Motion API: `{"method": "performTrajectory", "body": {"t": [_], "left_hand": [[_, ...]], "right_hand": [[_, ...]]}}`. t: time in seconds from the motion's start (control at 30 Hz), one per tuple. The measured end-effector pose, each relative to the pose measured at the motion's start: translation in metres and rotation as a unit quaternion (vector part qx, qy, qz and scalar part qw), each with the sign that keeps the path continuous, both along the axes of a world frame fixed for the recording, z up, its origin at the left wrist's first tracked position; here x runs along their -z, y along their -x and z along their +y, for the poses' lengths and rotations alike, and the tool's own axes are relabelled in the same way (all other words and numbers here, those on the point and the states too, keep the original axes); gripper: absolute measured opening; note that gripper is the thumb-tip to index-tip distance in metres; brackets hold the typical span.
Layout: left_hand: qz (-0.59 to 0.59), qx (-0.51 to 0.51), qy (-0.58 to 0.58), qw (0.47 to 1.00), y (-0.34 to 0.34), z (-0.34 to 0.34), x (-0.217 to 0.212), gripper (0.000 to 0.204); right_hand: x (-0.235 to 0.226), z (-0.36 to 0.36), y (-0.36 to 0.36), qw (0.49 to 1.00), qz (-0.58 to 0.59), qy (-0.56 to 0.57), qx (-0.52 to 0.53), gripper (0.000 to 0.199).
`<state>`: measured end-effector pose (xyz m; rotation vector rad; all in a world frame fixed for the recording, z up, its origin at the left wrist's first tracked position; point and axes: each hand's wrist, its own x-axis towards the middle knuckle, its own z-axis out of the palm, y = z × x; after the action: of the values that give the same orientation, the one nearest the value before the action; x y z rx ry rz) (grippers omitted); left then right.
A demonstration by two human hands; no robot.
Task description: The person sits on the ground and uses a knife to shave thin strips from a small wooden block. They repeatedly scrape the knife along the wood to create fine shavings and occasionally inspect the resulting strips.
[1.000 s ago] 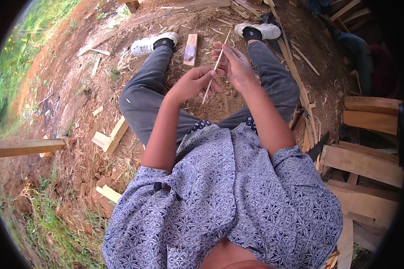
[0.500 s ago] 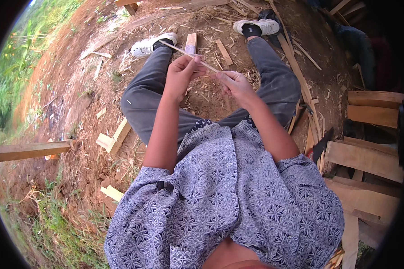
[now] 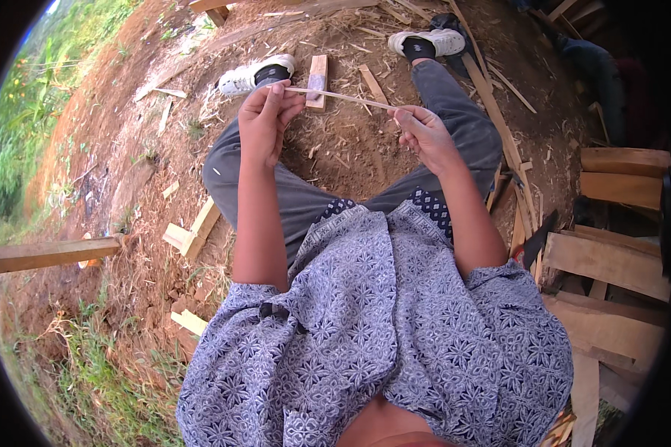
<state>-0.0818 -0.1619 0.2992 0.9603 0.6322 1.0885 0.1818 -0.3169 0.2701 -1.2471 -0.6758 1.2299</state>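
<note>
A thin, pale wooden stick [image 3: 343, 96] stretches between my two hands above the ground, in front of my spread legs. Its left end is pinched by my left hand [image 3: 268, 119] between thumb and fingers. Thumb and forefinger of my right hand [image 3: 425, 136] grip the other end, with the remaining fingers curled. Beyond the stick a short wooden block [image 3: 317, 80] with a dark greyish patch lies on the dirt. To its right is a flat wood offcut [image 3: 373, 83].
Shavings and chips cover the brown soil [image 3: 335, 160]. Long wooden strips [image 3: 492, 112] run past my right leg. Stacked planks [image 3: 608, 262] stand at the right. At the left are a wooden beam [image 3: 48, 255], nailed-looking wood pieces [image 3: 191, 232] and grass [image 3: 97, 372].
My hands have moved apart, the left hand leftward and the right hand to the right. The stick now spans between them at its ends, lying more level than before.
</note>
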Motion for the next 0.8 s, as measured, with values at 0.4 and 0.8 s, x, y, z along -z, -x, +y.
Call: {"method": "performTrajectory", "body": {"t": [0.4, 0.8], "left_hand": [[-0.013, 0.004, 0.003, 1.000, -0.002, 0.001, 0.008, 0.019], [-0.028, -0.019, 0.002, 0.999, 0.000, 0.004, 0.014, 0.015]], "right_hand": [[0.005, 0.003, -0.014, 1.000, 0.028, 0.000, -0.006, 0.050], [0.008, 0.005, -0.006, 0.996, 0.027, 0.029, -0.075, 0.075]]}}
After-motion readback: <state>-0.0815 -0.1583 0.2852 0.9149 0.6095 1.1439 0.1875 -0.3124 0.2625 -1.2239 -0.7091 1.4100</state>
